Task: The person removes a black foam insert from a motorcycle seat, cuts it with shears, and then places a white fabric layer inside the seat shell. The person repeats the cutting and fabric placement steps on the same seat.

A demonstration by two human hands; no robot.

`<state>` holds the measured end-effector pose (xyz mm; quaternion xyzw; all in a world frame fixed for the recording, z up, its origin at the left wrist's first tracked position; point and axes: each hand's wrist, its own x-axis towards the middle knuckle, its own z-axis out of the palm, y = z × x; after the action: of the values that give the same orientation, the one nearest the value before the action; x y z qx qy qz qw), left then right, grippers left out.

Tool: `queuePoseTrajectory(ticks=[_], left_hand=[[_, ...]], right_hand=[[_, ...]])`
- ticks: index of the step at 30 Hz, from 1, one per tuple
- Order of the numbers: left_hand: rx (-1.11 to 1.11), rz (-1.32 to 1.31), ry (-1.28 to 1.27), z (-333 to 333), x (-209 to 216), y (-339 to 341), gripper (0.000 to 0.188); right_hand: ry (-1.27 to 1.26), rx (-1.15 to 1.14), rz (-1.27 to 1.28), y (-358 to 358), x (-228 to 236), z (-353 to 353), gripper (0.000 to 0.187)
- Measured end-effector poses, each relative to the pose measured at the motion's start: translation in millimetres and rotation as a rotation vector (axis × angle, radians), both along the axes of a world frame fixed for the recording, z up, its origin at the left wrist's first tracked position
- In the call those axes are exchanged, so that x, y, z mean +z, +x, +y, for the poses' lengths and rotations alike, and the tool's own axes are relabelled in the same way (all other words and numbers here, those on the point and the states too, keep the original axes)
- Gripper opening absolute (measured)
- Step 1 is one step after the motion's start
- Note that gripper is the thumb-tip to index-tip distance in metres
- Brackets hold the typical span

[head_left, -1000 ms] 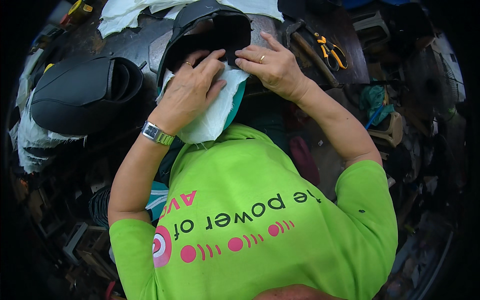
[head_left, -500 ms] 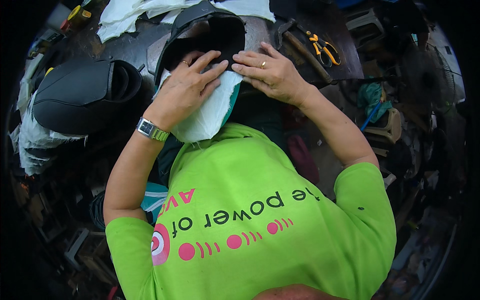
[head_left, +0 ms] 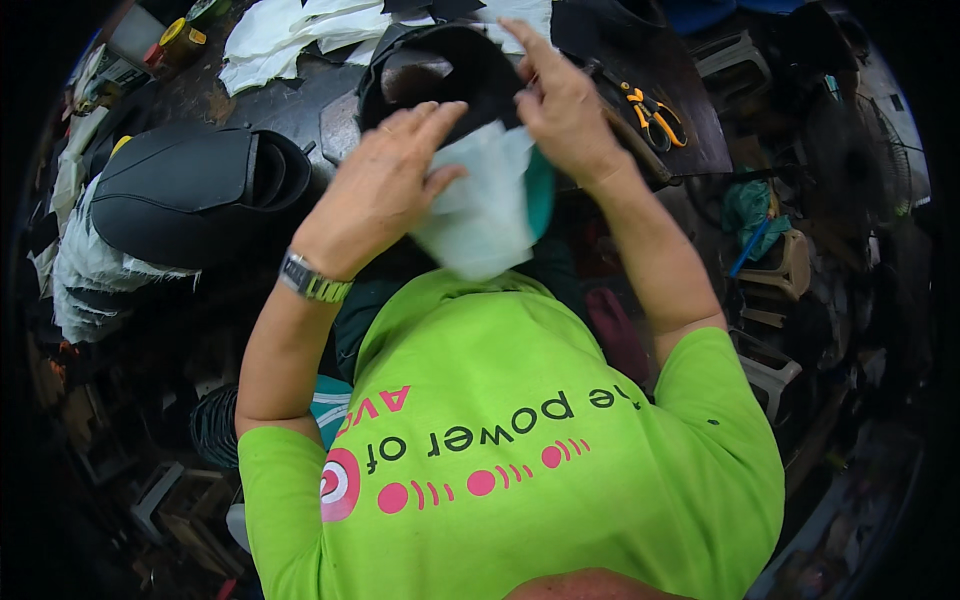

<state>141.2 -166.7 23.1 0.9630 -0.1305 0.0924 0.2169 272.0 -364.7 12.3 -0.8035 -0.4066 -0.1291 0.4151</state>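
Right-hand fingers have lifted off the top of the white cloth [head_left: 480,200] since the earlier frame, and the right hand [head_left: 570,115] is now beside the black shell's rim. Far left sits a smooth black stack [head_left: 175,195]. Next, the left hand [head_left: 385,185] lies over the cloth's upper left, thumb apart; I cannot tell whether it pinches. The black shell [head_left: 490,80] stands beyond, its hollow facing the person, with a teal piece [head_left: 541,195] showing right of the cloth. Right-hand fingers are spread but blurred; their grip is unclear. Smoothing or seating the cloth seems in hand; continuing would call for the left hand to steady it. Pliers [head_left: 655,120] lie rightmost.
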Motion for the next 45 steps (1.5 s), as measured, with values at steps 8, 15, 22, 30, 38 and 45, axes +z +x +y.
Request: queuePoseTrajectory(ticks=[8, 15, 22, 30, 38, 45], left_hand=[[-0.034, -0.088, 0.138, 10.4, -11.0, -3.2, 0.038], [0.025, 0.068, -0.082, 29.6, -17.3, -9.9, 0.04], [0.021, -0.042, -0.189, 32.0, -26.6, -9.7, 0.023], [0.071, -0.205, -0.177, 18.8, -34.2, -4.6, 0.017], [0.129, -0.204, -0.14, 10.7, -41.6, -23.1, 0.055], [0.077, -0.122, -0.2, 18.7, -47.6, -25.8, 0.033]], right_hand=[[0.085, 0.187, 0.045, -65.7, 12.8, 25.5, 0.069], [-0.087, 0.247, 0.02, -59.4, -46.6, 2.4, 0.092], [-0.21, 0.313, -0.083, -47.7, -40.7, -4.3, 0.075], [-0.099, 0.089, -0.028, -61.6, -44.9, 16.8, 0.039], [0.063, 0.034, 0.127, -62.7, -55.0, 19.1, 0.017], [0.038, 0.004, 0.115, -66.7, -55.1, 19.4, 0.019]])
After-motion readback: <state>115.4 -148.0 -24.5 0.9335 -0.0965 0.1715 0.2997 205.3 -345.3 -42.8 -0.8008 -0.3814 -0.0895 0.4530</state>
